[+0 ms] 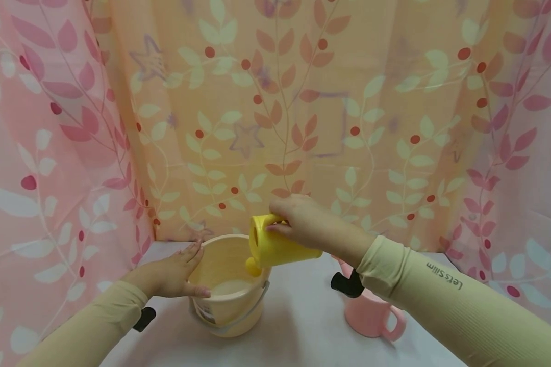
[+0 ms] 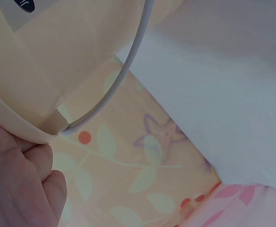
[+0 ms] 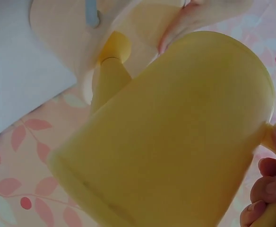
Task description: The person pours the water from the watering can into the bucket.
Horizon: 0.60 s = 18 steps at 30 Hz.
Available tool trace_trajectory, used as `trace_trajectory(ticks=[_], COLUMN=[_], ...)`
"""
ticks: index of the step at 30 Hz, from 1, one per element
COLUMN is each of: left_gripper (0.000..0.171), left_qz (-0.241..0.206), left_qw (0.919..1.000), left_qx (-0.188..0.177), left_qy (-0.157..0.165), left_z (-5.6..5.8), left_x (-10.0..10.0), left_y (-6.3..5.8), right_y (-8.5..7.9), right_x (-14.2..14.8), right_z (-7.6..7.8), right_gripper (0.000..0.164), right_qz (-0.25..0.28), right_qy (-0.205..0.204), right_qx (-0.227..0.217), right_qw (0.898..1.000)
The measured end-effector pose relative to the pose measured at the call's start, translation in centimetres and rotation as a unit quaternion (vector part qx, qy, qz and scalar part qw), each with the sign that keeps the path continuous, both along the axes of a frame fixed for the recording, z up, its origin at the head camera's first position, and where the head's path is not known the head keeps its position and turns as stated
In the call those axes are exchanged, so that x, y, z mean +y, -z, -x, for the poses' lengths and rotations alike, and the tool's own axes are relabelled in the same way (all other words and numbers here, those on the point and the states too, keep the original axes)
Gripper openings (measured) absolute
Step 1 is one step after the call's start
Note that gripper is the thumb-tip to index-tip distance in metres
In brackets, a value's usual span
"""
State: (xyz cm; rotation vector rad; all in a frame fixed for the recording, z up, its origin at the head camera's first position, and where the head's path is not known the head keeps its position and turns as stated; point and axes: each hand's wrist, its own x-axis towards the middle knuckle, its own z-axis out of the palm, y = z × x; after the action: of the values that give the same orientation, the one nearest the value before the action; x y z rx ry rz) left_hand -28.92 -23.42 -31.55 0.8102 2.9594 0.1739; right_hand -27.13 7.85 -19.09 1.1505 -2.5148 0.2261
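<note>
In the head view, my right hand point(image 1: 298, 219) grips the handle of a yellow toy watering can point(image 1: 286, 247). The can is tipped over, its mouth facing left and its round spout head point(image 1: 253, 266) over the right side of a cream bucket point(image 1: 231, 318). The right wrist view shows my fingers point(image 3: 265, 189) curled round the handle. My left hand point(image 1: 176, 272) lies across the bucket's left rim with thumb and fingers spread. From the left wrist, that hand point(image 2: 22, 175) is against the rim, beside a grey bail handle point(image 2: 128, 66). The bucket stands upright.
A pink cup-like vessel with a side handle point(image 1: 369, 316) stands on the white tabletop point(image 1: 298, 326) at right, partly behind my right forearm. Black wrist-camera parts point(image 1: 347, 284) overlap it. Leaf-patterned curtains point(image 1: 280, 102) enclose the back and sides.
</note>
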Motion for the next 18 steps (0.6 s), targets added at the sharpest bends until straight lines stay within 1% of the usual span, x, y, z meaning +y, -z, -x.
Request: trace_trajectory(ticks=[4, 9, 13, 18], left_gripper=[0.113, 0.114, 0.114, 0.114], left_qz=[0.002, 0.019, 0.022, 0.027], left_qw=[1.0, 0.9997, 0.9996, 0.9994], left_qx=[0.001, 0.002, 0.001, 0.01], left_qy=[-0.003, -0.013, -0.018, -0.017], left_z=[0.0, 0.1, 0.2, 0.2], left_x=[0.0, 0.1, 0.0, -0.1], left_y=[0.0, 0.2, 0.2, 0.1], right_y=[-0.1, 0.0, 0.0, -0.3], right_x=[-0.2, -0.3, -0.3, -0.1], right_z=[0.1, 0.2, 0.6, 1.2], right_gripper=[0.025, 0.025, 0.024, 0.024], right_qz=[-0.006, -0.014, -0.008, 0.001], right_qy=[0.003, 0.009, 0.009, 0.004], right_qx=[-0.007, -0.011, -0.011, 0.0], right_qw=[1.0, 1.0, 1.0, 1.0])
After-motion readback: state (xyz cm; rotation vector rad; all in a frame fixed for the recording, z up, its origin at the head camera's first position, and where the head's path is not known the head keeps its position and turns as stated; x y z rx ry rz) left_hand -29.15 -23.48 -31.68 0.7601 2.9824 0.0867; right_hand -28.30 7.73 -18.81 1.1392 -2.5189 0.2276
